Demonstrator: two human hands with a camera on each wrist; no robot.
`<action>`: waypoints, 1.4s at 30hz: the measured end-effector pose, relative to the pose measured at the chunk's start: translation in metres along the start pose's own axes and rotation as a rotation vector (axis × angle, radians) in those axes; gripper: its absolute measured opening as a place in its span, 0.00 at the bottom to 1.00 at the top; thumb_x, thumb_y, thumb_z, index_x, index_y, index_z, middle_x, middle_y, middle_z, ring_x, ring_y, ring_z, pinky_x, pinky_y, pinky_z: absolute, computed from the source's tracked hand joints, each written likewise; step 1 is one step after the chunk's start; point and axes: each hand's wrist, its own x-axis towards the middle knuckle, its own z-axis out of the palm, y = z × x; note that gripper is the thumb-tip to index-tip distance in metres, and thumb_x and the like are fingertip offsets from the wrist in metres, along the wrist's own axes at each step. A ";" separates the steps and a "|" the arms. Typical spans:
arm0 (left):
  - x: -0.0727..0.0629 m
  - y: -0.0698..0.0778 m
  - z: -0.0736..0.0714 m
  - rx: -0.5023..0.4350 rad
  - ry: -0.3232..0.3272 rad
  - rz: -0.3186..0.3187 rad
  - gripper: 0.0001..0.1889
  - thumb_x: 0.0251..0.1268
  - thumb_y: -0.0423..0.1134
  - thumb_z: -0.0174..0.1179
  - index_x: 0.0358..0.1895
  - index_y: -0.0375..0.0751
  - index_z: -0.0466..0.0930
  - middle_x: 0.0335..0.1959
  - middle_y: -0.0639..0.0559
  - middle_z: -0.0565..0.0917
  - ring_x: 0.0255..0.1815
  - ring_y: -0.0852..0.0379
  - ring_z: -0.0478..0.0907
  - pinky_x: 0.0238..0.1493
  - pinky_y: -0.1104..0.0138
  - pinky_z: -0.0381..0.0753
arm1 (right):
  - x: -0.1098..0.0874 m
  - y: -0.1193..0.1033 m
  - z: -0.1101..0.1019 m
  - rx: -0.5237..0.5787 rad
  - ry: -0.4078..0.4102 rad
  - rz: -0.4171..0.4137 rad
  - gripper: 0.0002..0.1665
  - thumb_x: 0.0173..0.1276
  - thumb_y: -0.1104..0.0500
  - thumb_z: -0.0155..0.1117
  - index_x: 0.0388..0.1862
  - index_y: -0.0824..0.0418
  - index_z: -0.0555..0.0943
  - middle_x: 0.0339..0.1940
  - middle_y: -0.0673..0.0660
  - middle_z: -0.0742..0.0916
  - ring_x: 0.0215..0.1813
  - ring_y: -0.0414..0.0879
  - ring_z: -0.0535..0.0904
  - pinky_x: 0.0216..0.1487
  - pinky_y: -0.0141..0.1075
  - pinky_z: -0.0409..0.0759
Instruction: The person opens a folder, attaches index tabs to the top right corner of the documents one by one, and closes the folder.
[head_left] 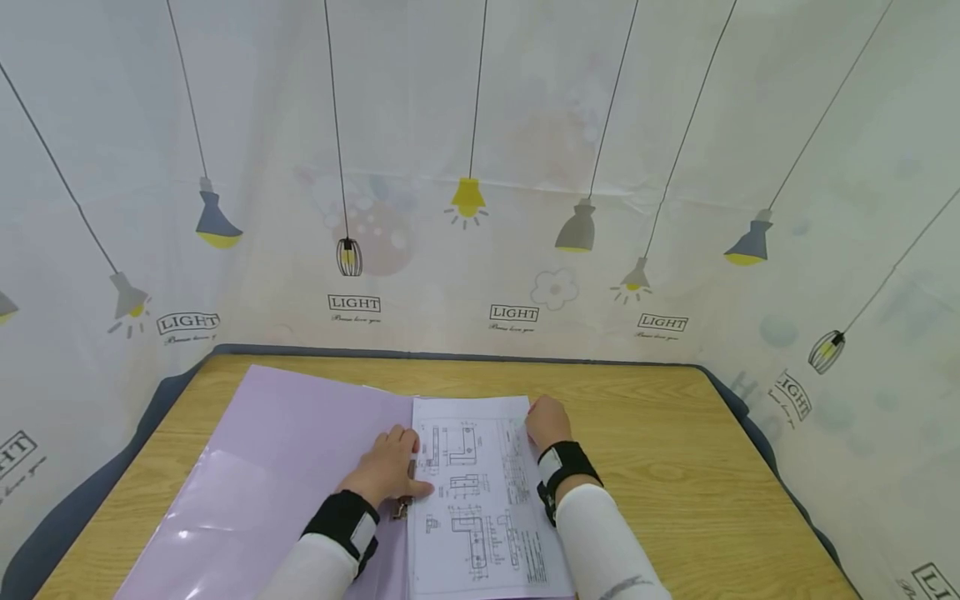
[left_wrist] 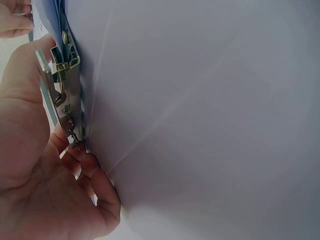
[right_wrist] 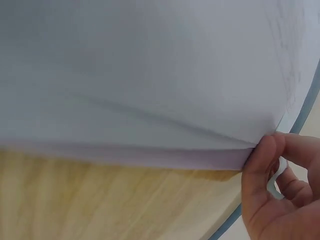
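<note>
A lavender folder (head_left: 277,467) lies opened out on the table, with drawing sheets (head_left: 442,554) printed with technical diagrams on its right side. My left hand (head_left: 381,468) is at the fold, its thumb reaching over the sheets' left edge. In the left wrist view, its curled fingers hold the metal spring clip (left_wrist: 64,82) along the spine. At the sheets' top right corner, my right hand (head_left: 549,422) pinches the paper between thumb and forefinger. The right wrist view has that pinched corner just above the lavender cover edge (right_wrist: 220,159); how many sheets it holds, I cannot tell.
The wood-grain table (head_left: 675,467) extends to the right of the folder. A dark edge strip (head_left: 480,358) borders the table at the back and sides. Behind it hangs a pale curtain (head_left: 420,108) printed with lamps.
</note>
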 end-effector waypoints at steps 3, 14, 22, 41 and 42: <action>0.000 0.001 0.000 -0.003 -0.001 0.000 0.31 0.42 0.53 0.75 0.43 0.42 0.66 0.36 0.50 0.65 0.40 0.52 0.63 0.38 0.60 0.67 | -0.001 0.002 -0.002 -0.046 0.019 -0.012 0.06 0.62 0.64 0.57 0.31 0.64 0.80 0.32 0.59 0.84 0.32 0.50 0.77 0.36 0.41 0.76; 0.000 0.002 -0.002 0.000 -0.001 0.011 0.31 0.42 0.54 0.74 0.42 0.42 0.66 0.36 0.49 0.65 0.40 0.51 0.63 0.38 0.61 0.68 | -0.007 0.008 -0.008 -0.134 0.110 -0.070 0.07 0.61 0.59 0.62 0.32 0.63 0.80 0.40 0.63 0.77 0.45 0.58 0.71 0.42 0.50 0.73; -0.001 -0.001 -0.004 0.000 -0.004 -0.006 0.31 0.42 0.53 0.75 0.42 0.42 0.67 0.37 0.49 0.65 0.41 0.51 0.63 0.39 0.60 0.68 | -0.009 0.009 -0.007 -0.318 0.106 -0.259 0.05 0.62 0.61 0.61 0.27 0.57 0.80 0.37 0.59 0.79 0.41 0.55 0.73 0.43 0.49 0.73; 0.002 0.003 -0.002 0.013 -0.011 -0.009 0.31 0.41 0.54 0.75 0.42 0.42 0.67 0.37 0.49 0.66 0.41 0.51 0.63 0.40 0.60 0.68 | -0.024 0.033 -0.028 -0.439 -0.092 -0.430 0.14 0.69 0.64 0.54 0.49 0.65 0.82 0.45 0.60 0.81 0.43 0.50 0.78 0.47 0.45 0.77; 0.001 0.003 -0.002 0.012 -0.013 -0.012 0.31 0.41 0.53 0.75 0.42 0.42 0.67 0.37 0.49 0.66 0.41 0.51 0.63 0.40 0.60 0.68 | -0.024 0.034 -0.027 -0.437 -0.097 -0.428 0.14 0.69 0.64 0.54 0.50 0.65 0.82 0.46 0.59 0.81 0.43 0.50 0.78 0.47 0.44 0.77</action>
